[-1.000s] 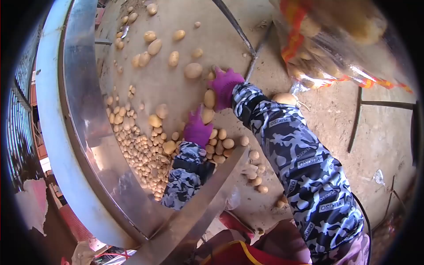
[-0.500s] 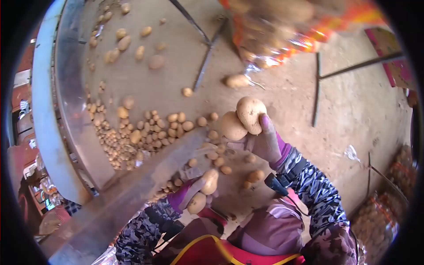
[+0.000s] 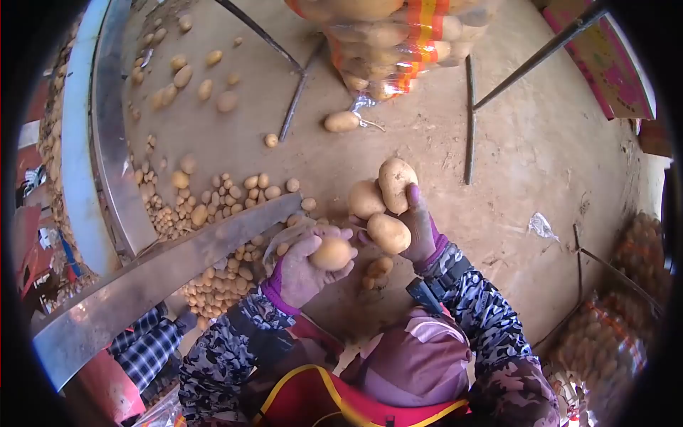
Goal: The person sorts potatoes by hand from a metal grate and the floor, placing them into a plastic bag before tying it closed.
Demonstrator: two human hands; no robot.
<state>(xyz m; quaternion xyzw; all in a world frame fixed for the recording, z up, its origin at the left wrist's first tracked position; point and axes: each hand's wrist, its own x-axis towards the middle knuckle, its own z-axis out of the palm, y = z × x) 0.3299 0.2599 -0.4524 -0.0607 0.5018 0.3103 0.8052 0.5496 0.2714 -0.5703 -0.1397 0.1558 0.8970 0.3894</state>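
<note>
My left hand (image 3: 306, 270), in a dusty glove with a purple cuff, is closed round one potato (image 3: 331, 253) beside the end of a metal rail. Just to its right, my right hand (image 3: 420, 235) holds several potatoes together. One long potato (image 3: 397, 185) stands upright against the thumb, a rounder one (image 3: 366, 199) lies to its left, and another (image 3: 388, 233) rests below them. Beneath my hands, a potato (image 3: 379, 267) lies low near my lap.
Small potatoes (image 3: 235, 199) are heaped on the floor around the metal rail (image 3: 171, 263). A net bag of potatoes (image 3: 398, 50) stands ahead between metal bars (image 3: 469, 121). More filled bags (image 3: 605, 341) are at right. A person's checked sleeve (image 3: 149, 349) shows lower left.
My left hand has moved up toward my right hand and holds one potato where it had two. A third potato is now in my right hand. The view has shifted.
</note>
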